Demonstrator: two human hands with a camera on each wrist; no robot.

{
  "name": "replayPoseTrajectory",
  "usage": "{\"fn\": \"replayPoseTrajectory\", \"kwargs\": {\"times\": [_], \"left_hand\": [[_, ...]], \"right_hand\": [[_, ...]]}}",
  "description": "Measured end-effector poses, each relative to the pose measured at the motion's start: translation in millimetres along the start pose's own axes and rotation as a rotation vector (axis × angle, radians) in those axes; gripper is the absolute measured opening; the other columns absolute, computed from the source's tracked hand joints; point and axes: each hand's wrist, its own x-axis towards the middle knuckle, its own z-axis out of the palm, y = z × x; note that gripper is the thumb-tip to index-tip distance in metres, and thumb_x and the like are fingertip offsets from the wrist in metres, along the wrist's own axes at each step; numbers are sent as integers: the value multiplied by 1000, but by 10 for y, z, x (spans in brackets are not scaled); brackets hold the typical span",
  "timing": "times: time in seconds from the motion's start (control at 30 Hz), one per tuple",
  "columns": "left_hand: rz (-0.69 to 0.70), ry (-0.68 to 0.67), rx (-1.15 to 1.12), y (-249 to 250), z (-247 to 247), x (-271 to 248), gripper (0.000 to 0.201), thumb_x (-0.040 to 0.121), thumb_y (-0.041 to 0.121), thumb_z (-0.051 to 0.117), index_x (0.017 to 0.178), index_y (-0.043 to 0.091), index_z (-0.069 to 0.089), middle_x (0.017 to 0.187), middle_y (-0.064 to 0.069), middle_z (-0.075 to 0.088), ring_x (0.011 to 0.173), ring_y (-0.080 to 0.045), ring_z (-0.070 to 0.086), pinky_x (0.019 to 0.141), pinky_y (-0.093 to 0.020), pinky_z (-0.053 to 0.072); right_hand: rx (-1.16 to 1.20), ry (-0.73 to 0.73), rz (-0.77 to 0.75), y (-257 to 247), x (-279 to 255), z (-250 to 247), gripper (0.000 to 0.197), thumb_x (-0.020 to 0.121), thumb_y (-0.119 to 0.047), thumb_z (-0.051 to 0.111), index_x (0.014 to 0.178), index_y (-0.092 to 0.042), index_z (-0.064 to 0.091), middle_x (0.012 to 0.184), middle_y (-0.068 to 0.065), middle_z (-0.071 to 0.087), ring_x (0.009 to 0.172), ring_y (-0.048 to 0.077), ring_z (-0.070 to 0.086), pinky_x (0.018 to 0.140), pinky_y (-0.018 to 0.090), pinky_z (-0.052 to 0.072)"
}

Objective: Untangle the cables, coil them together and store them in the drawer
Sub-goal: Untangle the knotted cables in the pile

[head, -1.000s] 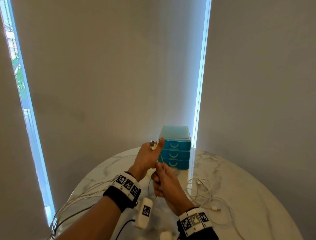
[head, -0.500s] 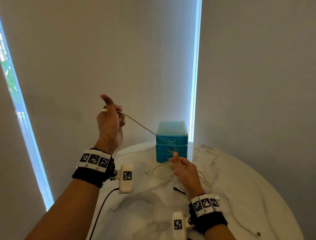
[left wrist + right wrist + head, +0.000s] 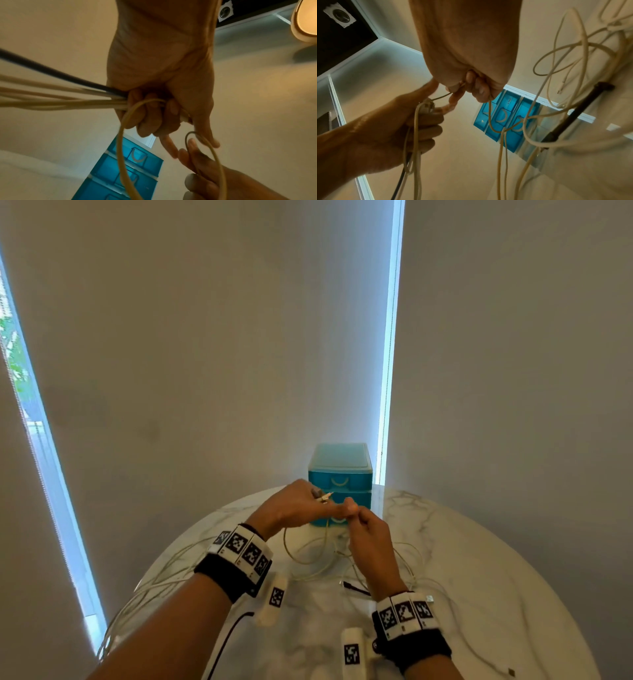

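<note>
Just in front of the blue drawer unit [image 3: 339,470], my two hands meet above the marble table [image 3: 479,594]. My left hand [image 3: 308,505] grips a bundle of white cables [image 3: 68,104] plus one black cable, with plug ends [image 3: 323,497] sticking out past its fingers. A white loop [image 3: 121,148] hangs from that fist. My right hand [image 3: 358,513] pinches a thin white cable [image 3: 489,115] beside the left fingertips. The cable drops from there to loose loops [image 3: 315,559] on the table. All three drawers look closed.
More slack white cable [image 3: 411,570] and a black plug end [image 3: 352,587] lie on the table to the right of my hands. Long strands [image 3: 154,580] trail off the table's left edge. Walls and a window strip stand close behind the drawer unit.
Half a second ago my left hand was raised high to the left, pulling a cable taut. It has come back down to meet my right hand in front of the drawers.
</note>
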Motion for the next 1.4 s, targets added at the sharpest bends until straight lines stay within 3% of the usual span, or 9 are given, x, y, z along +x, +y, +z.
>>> {"fn": "replayPoseTrajectory", "kwargs": {"times": [0.17,0.33,0.43,0.53,0.73,1.03,1.2,1.33,1.4], "left_hand": [[29,66,99,-168,-90,-14,21,90,56,77,84,36,78,72,25,74,66,10,67,66,-14,48],[107,481,-31,-87,-365,-28,41,89,68,73,81,29,82,77,3,77,68,-8,62,72,-33,48],[176,692,-235,107,-566,-82,38,89,63,77,83,25,83,81,12,79,77,-8,66,78,-35,51],[210,888,-481,236,-814,-152,35,93,52,78,90,18,82,61,22,64,63,-2,52,63,-27,42],[243,1127,-736,227,-1272,-283,39,89,58,80,90,19,81,62,1,43,52,-13,34,47,-27,29],[66,1060,-710,-154,-999,-148,34,92,58,76,99,26,85,61,5,41,51,-10,34,47,-26,29],[-66,681,-365,-233,-485,-92,34,89,59,78,85,26,86,51,16,50,59,-13,44,56,-30,37],[-102,432,-111,-350,-38,1,46,87,68,74,77,25,86,53,6,63,54,-8,52,59,-29,42],[-118,374,-54,-393,91,49,60,84,73,74,68,16,79,45,5,55,43,-2,45,50,-20,36]], "right_hand": [[169,35,120,-4,15,-14,37,107,-56,50,125,-24,53,112,2,73,85,12,65,62,23,51],[164,-129,83,-4,-46,98,34,104,-45,65,125,-20,56,93,-1,76,82,12,65,78,31,56],[6,-208,109,82,-73,154,27,100,-36,75,119,-22,62,100,13,72,92,20,70,83,26,57],[-225,-278,200,293,-53,98,23,97,-33,78,114,-21,68,107,6,73,97,18,71,77,19,52],[-344,-114,154,400,-4,-73,3,100,-22,72,99,-19,73,99,-1,76,95,13,70,75,17,47],[59,-238,7,83,-89,-99,19,92,-34,83,106,-22,85,104,0,82,103,15,76,95,29,61],[25,-96,-23,81,-47,-95,19,94,-39,81,103,-23,85,85,7,79,72,18,70,70,30,61],[-32,-77,-89,126,-28,-82,18,94,-39,82,101,-23,85,86,0,81,67,13,69,62,23,55],[-69,-83,-115,127,-15,-65,16,94,-37,82,101,-23,85,89,-4,81,69,10,70,62,21,56]]}}
